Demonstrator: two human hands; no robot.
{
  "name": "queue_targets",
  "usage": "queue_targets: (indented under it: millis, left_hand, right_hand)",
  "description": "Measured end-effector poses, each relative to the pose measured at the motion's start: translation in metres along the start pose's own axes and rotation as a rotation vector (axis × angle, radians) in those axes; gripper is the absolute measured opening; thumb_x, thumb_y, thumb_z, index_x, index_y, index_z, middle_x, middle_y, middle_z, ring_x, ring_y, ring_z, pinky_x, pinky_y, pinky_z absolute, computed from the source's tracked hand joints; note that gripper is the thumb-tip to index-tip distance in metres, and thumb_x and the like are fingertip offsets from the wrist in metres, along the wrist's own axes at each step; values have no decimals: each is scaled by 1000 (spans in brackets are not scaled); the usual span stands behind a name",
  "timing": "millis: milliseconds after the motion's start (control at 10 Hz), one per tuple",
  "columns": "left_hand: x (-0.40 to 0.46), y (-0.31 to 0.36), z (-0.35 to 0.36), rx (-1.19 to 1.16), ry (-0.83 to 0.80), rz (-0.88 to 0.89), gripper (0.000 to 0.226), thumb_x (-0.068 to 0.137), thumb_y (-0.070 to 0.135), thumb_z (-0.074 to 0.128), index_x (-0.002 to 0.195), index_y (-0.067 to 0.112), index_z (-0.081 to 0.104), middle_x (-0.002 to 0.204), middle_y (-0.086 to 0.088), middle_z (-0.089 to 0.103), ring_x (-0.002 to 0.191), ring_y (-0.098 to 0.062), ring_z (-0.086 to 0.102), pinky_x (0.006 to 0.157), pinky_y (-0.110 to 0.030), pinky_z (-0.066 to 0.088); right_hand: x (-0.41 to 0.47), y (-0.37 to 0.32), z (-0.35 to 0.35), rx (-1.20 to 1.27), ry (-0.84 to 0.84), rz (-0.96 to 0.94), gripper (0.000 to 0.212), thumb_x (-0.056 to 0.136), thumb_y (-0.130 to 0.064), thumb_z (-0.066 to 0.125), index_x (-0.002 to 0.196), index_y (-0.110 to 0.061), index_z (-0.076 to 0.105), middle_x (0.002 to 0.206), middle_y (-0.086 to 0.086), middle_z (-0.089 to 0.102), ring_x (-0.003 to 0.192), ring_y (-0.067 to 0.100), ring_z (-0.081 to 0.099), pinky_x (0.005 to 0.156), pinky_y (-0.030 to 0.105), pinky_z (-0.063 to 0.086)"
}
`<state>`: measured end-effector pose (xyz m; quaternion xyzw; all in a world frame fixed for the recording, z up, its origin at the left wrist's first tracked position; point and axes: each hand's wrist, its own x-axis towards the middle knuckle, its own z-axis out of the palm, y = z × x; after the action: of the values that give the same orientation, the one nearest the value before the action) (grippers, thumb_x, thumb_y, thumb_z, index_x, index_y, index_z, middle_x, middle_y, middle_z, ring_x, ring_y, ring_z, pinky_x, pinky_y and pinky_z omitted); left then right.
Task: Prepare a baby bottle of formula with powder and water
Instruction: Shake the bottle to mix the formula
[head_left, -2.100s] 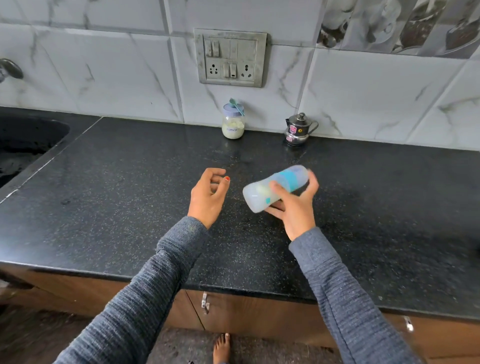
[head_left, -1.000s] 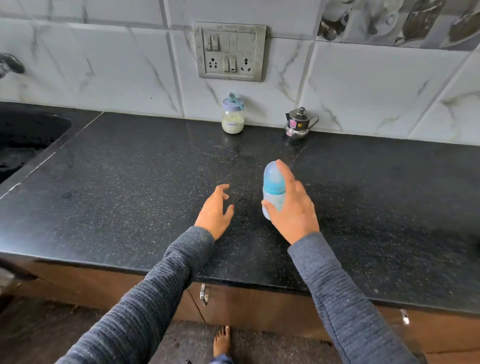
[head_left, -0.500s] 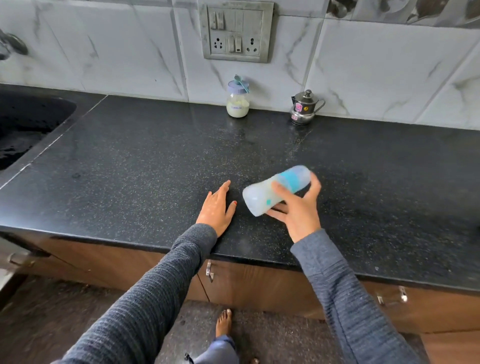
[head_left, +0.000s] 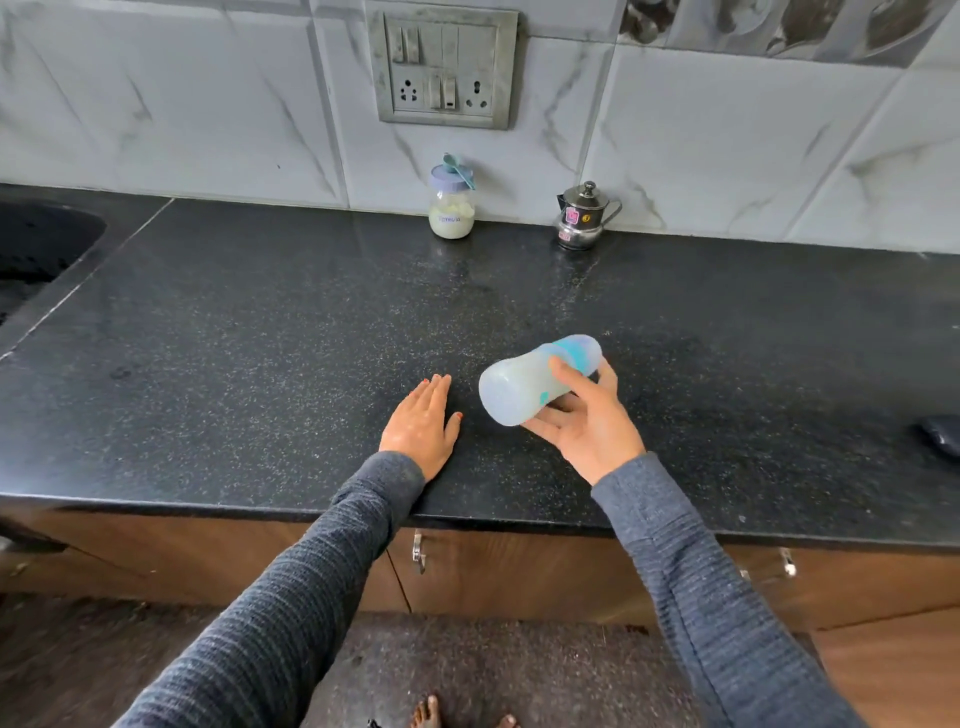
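My right hand (head_left: 589, 423) grips a capped baby bottle (head_left: 530, 382), tipped on its side above the black counter (head_left: 260, 338), base toward me and blue cap pointing away to the right. The bottle looks milky inside. My left hand (head_left: 422, 423) rests flat on the counter just left of the bottle, fingers straight. A small jar of white formula powder (head_left: 451, 205) with a lilac lid and a teal scoop on top stands at the back wall. A small steel kettle (head_left: 583, 217) stands to its right.
A dark sink (head_left: 36, 249) lies at the far left. A switch and socket panel (head_left: 445, 70) sits on the tiled wall. A dark object (head_left: 943, 434) shows at the right edge of the counter. Wooden cabinet doors (head_left: 519, 577) run below the counter's front edge.
The bottle swung upright, then tipped onto its side again in my right hand. My left hand lowered from the air and settled flat on the counter. The view shifted back.
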<state>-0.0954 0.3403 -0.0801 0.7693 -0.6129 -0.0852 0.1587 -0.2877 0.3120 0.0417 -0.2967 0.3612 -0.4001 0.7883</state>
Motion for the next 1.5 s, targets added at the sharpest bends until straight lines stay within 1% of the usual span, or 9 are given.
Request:
queue_targets:
  millis: [200, 400, 600, 700, 800, 900, 1100, 1300, 1500]
  left_hand:
    - [-6, -8, -2, 164, -14, -83, 62, 97, 51, 25, 149, 18, 18, 158, -8, 12, 146, -26, 6, 119, -41, 1]
    - [-5, -11, -3, 118, -48, -106, 57, 99, 46, 24, 149, 21, 17, 159, -6, 10, 146, -25, 4, 119, -44, 1]
    - [-6, -6, -1, 133, -49, -119, 55, 99, 43, 22, 149, 19, 17, 159, -8, 10, 146, -26, 4, 119, -45, 1]
    - [-6, -6, -2, 132, -47, -110, 56, 99, 44, 21, 149, 19, 16, 159, -8, 9, 146, -27, 4, 119, -45, 2]
    - [-6, -8, -2, 143, -61, -105, 57, 99, 44, 22, 150, 19, 14, 159, -8, 7, 146, -27, 2, 119, -45, 1]
    - [-6, -7, -2, 148, -46, -110, 56, 99, 43, 22, 149, 20, 15, 159, -7, 9, 146, -26, 4, 119, -45, 1]
    - [-5, -5, -1, 146, -37, -123, 57, 99, 45, 23, 149, 19, 16, 159, -8, 10, 146, -27, 5, 119, -46, 2]
    - [-6, -4, -1, 160, -33, -126, 56, 99, 43, 25, 149, 18, 17, 158, -8, 10, 146, -27, 5, 119, -46, 3]
    - [-5, -6, -1, 185, -64, -113, 59, 98, 44, 25, 150, 18, 12, 159, -8, 6, 146, -27, 2, 119, -47, 2]
  right_hand:
    - [-2, 8, -6, -1586, 97, -622, 87, 76, -21, 74, 140, -48, 22, 121, -6, 52, 104, 22, 59, 87, 40, 50]
    - [-16, 20, 3, 69, -23, -84, 66, 84, -5, 63, 136, -32, 32, 117, 7, 57, 97, 27, 65, 70, 44, 59]
    - [-17, 34, 12, -1156, -7, -661, 90, 72, -10, 74, 139, -45, 25, 133, -21, 45, 116, 14, 54, 94, 35, 49]
    - [-14, 31, 20, -34, 59, -300, 76, 83, -7, 68, 138, -39, 27, 132, -4, 48, 107, 23, 61, 75, 42, 58]
    - [-13, 28, 16, -94, -97, -294, 78, 79, -9, 70, 136, -40, 27, 133, 0, 47, 108, 23, 59, 83, 48, 56]
    - [-6, 33, 11, -886, -151, -550, 90, 73, -8, 76, 128, -55, 24, 130, -22, 40, 115, 8, 50, 96, 40, 49]
    - [-4, 40, 10, 366, -29, -94, 60, 88, -9, 60, 139, -24, 32, 138, 15, 48, 111, 29, 59, 76, 47, 58]
    - [0, 39, 8, -851, -21, -498, 82, 76, -15, 75, 137, -47, 31, 128, -10, 48, 113, 12, 53, 95, 34, 47]
    - [-5, 40, 7, 382, -144, 43, 71, 78, -13, 66, 141, -19, 35, 138, 17, 49, 113, 31, 59, 73, 46, 58]
